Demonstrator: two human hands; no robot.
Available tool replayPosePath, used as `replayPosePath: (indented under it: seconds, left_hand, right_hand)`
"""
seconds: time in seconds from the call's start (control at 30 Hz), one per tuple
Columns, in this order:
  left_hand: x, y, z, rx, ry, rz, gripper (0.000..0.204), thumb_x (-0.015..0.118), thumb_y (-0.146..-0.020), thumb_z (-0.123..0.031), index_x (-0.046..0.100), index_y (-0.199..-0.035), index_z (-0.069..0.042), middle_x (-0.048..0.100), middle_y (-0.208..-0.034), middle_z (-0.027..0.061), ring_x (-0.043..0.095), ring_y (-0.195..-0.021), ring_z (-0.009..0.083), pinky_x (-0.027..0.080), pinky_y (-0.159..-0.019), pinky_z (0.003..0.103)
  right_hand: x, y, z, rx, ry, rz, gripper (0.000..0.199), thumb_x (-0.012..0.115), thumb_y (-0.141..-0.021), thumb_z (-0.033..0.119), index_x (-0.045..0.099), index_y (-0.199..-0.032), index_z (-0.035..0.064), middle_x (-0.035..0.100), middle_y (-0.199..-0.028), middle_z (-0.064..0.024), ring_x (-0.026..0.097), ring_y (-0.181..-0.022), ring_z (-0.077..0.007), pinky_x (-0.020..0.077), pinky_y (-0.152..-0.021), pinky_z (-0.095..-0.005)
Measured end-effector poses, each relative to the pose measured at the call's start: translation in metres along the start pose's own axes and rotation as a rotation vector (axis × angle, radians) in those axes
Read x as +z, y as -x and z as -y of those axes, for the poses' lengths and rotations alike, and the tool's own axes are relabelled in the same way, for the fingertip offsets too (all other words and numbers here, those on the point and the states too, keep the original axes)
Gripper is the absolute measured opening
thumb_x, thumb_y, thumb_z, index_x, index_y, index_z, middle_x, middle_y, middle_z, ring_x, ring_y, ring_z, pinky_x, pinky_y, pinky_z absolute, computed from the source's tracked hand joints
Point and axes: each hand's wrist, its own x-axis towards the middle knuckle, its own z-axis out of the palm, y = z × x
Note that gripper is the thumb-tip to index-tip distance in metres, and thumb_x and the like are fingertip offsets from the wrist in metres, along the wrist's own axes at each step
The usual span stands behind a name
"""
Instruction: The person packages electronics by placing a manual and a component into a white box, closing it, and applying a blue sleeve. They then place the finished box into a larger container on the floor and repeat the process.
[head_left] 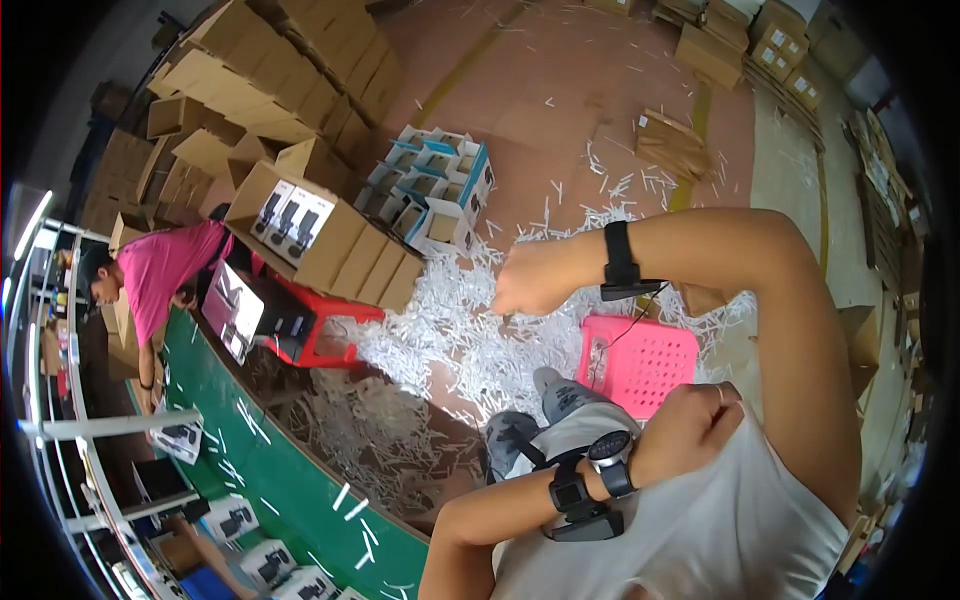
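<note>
My right arm is raised with the elbow bent, and my right hand (530, 280) is a closed fist holding nothing, out over the littered floor. A black band with a small device (620, 262) sits on that wrist. My left arm crosses my white shirt (700, 530). My left hand (690, 432) has curled fingers and presses against my right upper arm near the shoulder. On the left wrist are a round watch (607, 452) and a black strapped device (578, 505). My knees (535, 420) show below the fist.
A pink plastic stool (640, 362) stands by my legs and a red one (320, 325) under open cartons. White paper strips (450, 330) cover the floor. A green conveyor belt (290, 480) carries boxed products. A person in a pink shirt (160, 270) works at the left. Cardboard boxes (270, 80) are stacked behind.
</note>
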Motion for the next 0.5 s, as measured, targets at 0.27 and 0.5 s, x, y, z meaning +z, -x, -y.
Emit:
replayPosePath:
  seconds: [0.27, 0.5]
  left_hand:
    - [-0.125, -0.057, 0.048, -0.058, 0.876, 0.504, 0.019, 0.051, -0.095, -0.004, 0.046, -0.079, 0.005, 0.049, -0.076, 0.0155, 0.047, -0.072, 0.0242, 0.041, -0.069, 0.036]
    - [-0.298, -0.148, 0.132, -0.166, 0.947, 0.793, 0.02, 0.049, -0.102, -0.01, 0.05, -0.087, 0.003, 0.052, -0.083, 0.0113, 0.049, -0.074, 0.0228, 0.043, -0.071, 0.034]
  right_hand:
    - [-0.018, -0.015, -0.199, 0.42, -0.31, -0.295, 0.018, 0.058, -0.089, 0.016, 0.071, -0.101, 0.0115, 0.071, -0.09, -0.0145, 0.069, -0.083, -0.0356, 0.0547, -0.072, -0.0476]
    - [0.062, -0.025, -0.393, 0.664, -0.226, -0.04, 0.017, 0.058, -0.088, 0.017, 0.071, -0.096, 0.0087, 0.07, -0.087, -0.0181, 0.069, -0.083, -0.038, 0.0548, -0.072, -0.0498]
